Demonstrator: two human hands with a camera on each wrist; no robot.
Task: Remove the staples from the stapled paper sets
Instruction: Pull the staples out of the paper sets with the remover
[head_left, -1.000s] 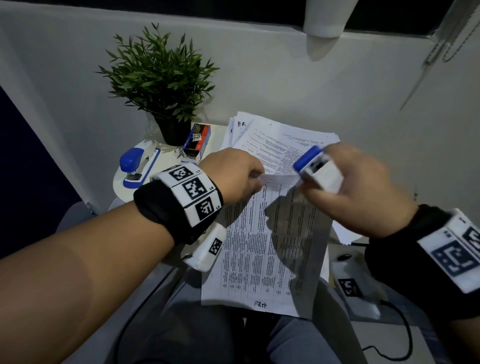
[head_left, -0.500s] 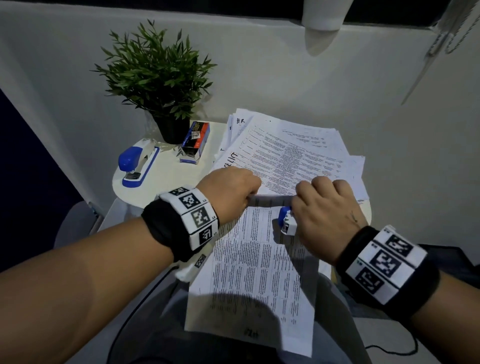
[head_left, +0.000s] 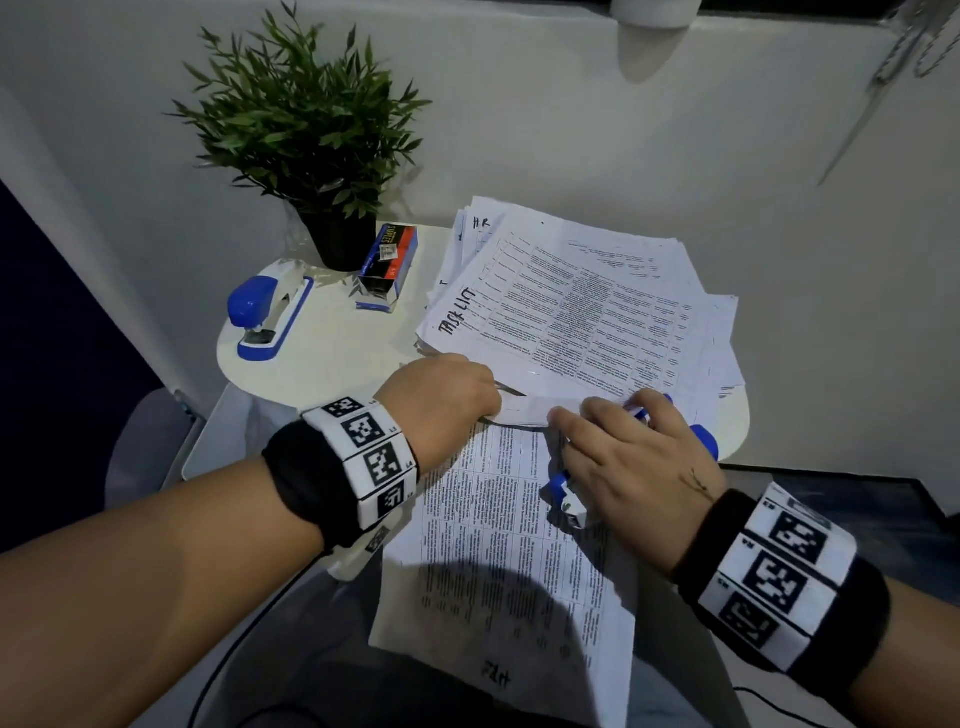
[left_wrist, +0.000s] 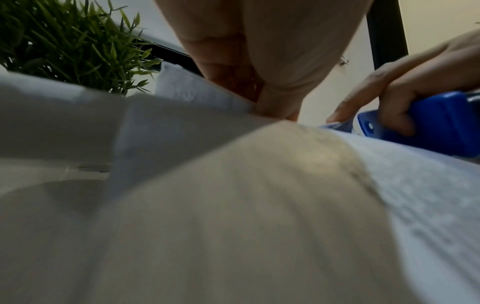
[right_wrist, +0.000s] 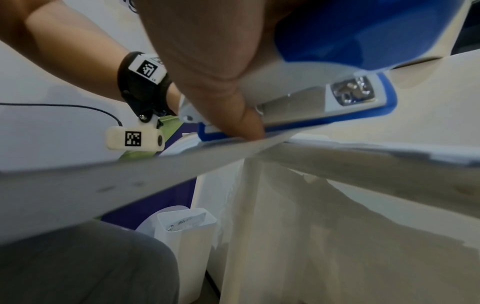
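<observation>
At the tabletop's (head_left: 332, 358) near edge, the left hand (head_left: 441, 400) pinches the paper set's (head_left: 509, 545) top while the right hand (head_left: 639, 462), gripping a blue stapler (head_left: 563, 488), presses it; staple apparently not yet removed, pile (head_left: 582, 306) waiting.

Matt white printed paper set (head_left: 511, 545) draping off the table edge at lower centre, thin enough to glow where light passes through it in the left wrist view. The stapler in hand (right_wrist: 337, 61) shows glossy blue and white plastic, with a shiny metal plate on its underside at upper right of the right wrist view. Smooth white table top (head_left: 322, 358), faint sheen, left of centre in the head view. The second stapler (head_left: 267, 317) there, glossy blue plastic too. Staple box (head_left: 387, 267), printed card, slightly glossy. Black cloth wristbands (head_left: 306, 488), matt and soft-looking. Plant (head_left: 306, 119) at upper left, plastic-looking leaves, matt dark pot.
</observation>
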